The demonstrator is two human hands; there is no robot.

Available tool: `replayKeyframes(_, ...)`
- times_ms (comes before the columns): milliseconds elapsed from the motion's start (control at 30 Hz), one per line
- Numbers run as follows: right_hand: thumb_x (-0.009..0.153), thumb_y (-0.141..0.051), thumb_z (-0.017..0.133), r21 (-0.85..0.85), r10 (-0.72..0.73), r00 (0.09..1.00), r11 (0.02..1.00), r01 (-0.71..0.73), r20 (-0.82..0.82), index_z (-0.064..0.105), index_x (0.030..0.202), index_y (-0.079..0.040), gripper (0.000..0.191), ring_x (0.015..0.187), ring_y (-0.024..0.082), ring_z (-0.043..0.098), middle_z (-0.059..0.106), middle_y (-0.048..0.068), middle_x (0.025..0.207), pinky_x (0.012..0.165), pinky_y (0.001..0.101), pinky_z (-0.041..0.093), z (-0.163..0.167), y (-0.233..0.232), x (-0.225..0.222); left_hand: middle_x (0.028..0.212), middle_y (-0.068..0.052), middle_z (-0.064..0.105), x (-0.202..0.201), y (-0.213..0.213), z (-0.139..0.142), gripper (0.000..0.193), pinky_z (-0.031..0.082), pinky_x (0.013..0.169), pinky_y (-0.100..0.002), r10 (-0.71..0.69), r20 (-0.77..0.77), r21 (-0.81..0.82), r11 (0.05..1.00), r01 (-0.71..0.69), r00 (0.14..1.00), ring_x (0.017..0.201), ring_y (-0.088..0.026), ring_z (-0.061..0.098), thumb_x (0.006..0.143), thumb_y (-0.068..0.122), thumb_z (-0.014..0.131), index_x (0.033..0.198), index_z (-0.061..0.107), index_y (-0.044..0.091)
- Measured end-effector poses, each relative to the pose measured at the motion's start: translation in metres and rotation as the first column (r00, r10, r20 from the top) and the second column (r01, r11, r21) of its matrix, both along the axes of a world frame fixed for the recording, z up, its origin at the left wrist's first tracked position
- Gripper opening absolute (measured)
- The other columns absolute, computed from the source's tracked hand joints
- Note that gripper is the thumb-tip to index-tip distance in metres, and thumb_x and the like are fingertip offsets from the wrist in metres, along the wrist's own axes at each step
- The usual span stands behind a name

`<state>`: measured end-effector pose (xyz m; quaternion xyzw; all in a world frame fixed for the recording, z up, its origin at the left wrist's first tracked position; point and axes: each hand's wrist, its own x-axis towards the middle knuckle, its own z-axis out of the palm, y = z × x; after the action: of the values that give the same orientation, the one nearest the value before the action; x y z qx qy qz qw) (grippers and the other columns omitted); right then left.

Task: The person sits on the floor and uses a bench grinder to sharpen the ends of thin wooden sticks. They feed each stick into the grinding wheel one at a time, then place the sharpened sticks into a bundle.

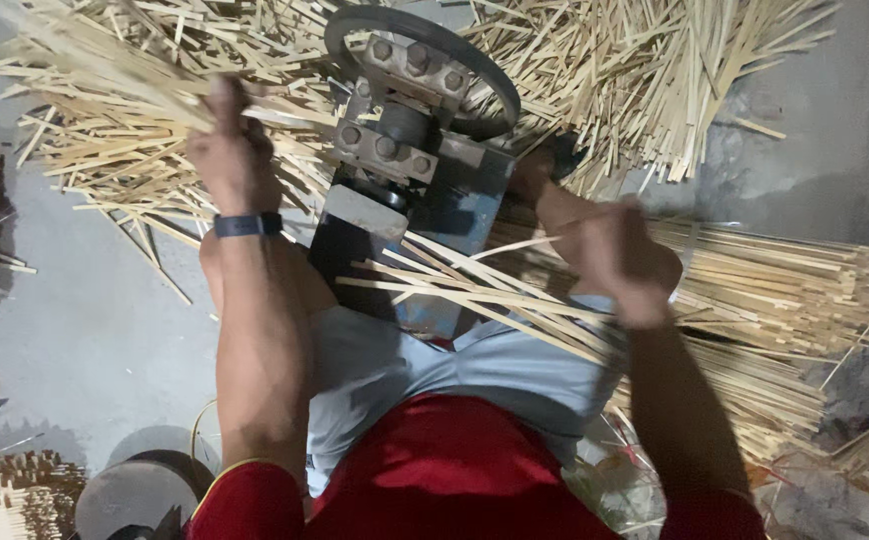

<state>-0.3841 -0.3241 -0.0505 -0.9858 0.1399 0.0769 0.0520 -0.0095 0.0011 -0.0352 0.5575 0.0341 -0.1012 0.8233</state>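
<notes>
My left hand [233, 150] is raised at the upper left, closed around a bundle of thin bamboo strips [85, 70] that fans out to the left. A dark band sits on that wrist. My right hand [615, 250] is a fist at the right, gripping several long bamboo strips [455, 285] that lie across my lap. Between the hands stands a metal machine [405, 150] with a bolted block and a dark round wheel [485, 80].
Loose bamboo strips [635, 70] are heaped behind the machine. A neat stack of strips [785, 300] lies at the right. The grey concrete floor [85, 330] shows at the left, with a round dark object [140, 490] and bundled stick ends [5, 495] at the lower left.
</notes>
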Motion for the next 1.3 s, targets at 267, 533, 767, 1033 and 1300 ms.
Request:
replayKeyframes(267,0.087,-0.025,0.090,-0.304,-0.096,0.924,0.927,0.218,0.370,0.084,0.097,-0.023,0.012,0.118,0.033,0.059,0.072,0.007,0.117,0.098,0.0513,0.040,0.136,-0.052,-0.058,0.077,-0.001,0.061,0.009,0.007,-0.010,0.045,0.047,0.049,-0.026,0.203,-0.115,-0.075,0.974,-0.212,0.972,0.061,-0.010,0.057,0.100,0.049,0.066,0.107,0.069,0.005)
replayKeyframes(533,0.102,-0.001,0.050,0.169,-0.298,0.712,0.954,0.249,0.636,0.036,0.155,0.002,0.055,0.147,0.037,0.041,0.040,0.024,0.155,0.124,0.0523,0.034,0.078,-0.134,-0.013,0.069,0.001,0.045,0.001,0.006,-0.008,0.058,0.034,0.042,-0.028,0.156,-0.029,-0.112,0.981,-0.159,0.987,0.052,-0.010,0.044,0.094,0.055,0.069,0.117,0.062,0.003)
replayKeyframes(767,0.091,-0.030,0.072,0.597,0.036,0.941,0.781,0.184,-0.337,0.079,0.106,-0.016,0.021,0.081,0.017,0.077,0.081,0.003,0.097,0.079,0.0331,0.059,0.030,0.065,0.006,0.062,0.004,0.035,0.004,0.005,-0.009,0.059,0.022,0.038,-0.027,0.154,-0.094,-0.017,0.988,-0.157,0.984,0.046,-0.007,0.032,0.096,0.059,0.066,0.109,0.065,0.001)
replayKeyframes(1033,0.082,-0.018,0.078,0.588,-0.239,0.971,0.788,0.179,0.025,0.079,0.092,-0.007,0.015,0.073,0.018,0.076,0.079,0.008,0.087,0.072,0.0323,0.061,0.073,0.084,-0.002,0.065,0.003,0.042,0.004,0.009,-0.013,0.052,0.024,0.040,-0.027,0.123,-0.181,-0.061,0.989,-0.136,0.976,0.048,-0.008,0.035,0.098,0.056,0.065,0.107,0.066,0.005)
replayKeyframes(1300,0.094,-0.009,0.073,0.558,-0.265,0.865,0.830,-0.022,0.427,0.075,0.093,-0.006,0.004,0.087,0.022,0.073,0.075,0.005,0.096,0.079,0.0350,0.059,0.068,0.060,-0.039,0.065,0.003,0.044,0.004,0.008,-0.011,0.051,0.025,0.039,-0.026,0.129,-0.184,-0.085,0.986,-0.146,0.975,0.047,-0.008,0.036,0.097,0.055,0.065,0.106,0.066,0.005)
